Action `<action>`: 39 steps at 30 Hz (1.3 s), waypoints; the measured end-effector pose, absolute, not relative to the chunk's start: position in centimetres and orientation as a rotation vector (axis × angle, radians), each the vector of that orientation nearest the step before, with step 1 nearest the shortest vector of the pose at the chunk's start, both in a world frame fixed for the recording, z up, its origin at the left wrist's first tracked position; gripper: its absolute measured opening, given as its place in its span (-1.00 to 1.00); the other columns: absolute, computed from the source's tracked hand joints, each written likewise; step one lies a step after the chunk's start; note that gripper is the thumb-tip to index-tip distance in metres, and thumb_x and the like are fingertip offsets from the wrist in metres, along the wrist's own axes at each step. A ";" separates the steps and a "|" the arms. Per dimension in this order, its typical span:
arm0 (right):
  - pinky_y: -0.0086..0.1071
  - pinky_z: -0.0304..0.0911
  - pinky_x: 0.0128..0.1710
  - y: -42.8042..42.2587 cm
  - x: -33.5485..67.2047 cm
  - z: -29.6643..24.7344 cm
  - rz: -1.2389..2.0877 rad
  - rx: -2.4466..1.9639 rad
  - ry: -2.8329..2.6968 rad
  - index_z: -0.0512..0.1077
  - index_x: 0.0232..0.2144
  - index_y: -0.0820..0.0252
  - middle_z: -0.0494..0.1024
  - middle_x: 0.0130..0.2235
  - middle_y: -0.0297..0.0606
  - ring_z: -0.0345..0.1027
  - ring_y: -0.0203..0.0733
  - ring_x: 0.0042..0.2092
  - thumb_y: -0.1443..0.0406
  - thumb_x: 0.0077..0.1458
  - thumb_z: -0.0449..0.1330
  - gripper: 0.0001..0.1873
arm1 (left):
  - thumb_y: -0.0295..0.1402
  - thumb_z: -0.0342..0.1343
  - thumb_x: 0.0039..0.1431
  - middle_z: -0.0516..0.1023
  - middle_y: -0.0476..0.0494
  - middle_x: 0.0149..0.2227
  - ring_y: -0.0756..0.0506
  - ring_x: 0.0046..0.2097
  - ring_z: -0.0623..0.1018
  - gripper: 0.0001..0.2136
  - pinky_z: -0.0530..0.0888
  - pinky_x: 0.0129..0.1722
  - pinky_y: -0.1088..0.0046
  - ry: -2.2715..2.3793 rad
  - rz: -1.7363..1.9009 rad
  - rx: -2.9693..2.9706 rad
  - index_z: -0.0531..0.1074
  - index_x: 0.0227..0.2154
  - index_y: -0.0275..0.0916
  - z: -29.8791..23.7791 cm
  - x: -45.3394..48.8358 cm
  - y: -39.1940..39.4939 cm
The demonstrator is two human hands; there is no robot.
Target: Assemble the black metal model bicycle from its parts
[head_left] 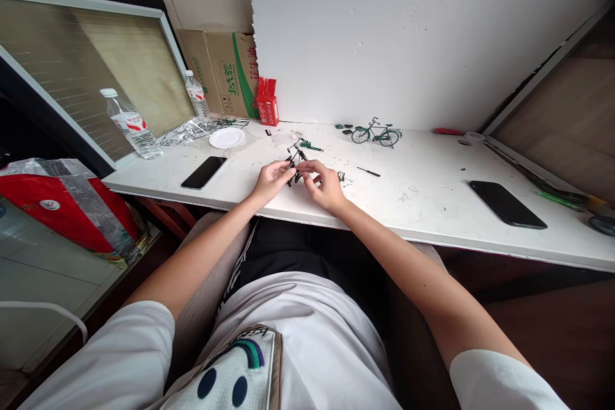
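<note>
One small, spindly black model frame of thin bars (298,155) is pinched between the left hand (275,179) and the right hand (325,186); from my remote seat I see both drawn narrow, fingertips nearly meeting on it. I cannot tell whether it touches the smooth white table (394,198) below, since the fingers hide its lower part.

Just beyond the hands I have a flat dark-green plastic piece (312,146). Right beside the right hand lies a small dark wiry part (342,177), too tiny for me to make out, and further right a thin black screwdriver-like tool (369,172). Beyond that hand, to its right, stands a dark-green model bicycle with spoked wheels (377,134).

To the left of the left hand I see a flat black smartphone (204,172), with a round white plate (227,137) behind it. Well to the right of the right hand lies a second black phone (507,204).
</note>
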State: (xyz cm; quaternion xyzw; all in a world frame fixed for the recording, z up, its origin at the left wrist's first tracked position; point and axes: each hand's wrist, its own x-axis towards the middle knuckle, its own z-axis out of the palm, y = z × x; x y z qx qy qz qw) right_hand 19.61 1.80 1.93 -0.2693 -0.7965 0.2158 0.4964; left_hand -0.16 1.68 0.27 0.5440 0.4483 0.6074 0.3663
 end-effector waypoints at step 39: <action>-0.23 0.52 -0.04 2.5 19.4 1.3 0.431 -0.945 -2.066 0.55 -0.01 0.08 0.71 -0.01 -0.27 0.62 -0.06 -0.08 0.38 0.25 0.08 -0.65 | -0.15 0.55 -0.11 0.68 -0.38 0.05 -0.20 -0.06 0.68 -0.45 0.58 0.02 0.22 1.171 1.426 1.394 0.63 -0.06 -0.33 -0.3 -0.6 1.9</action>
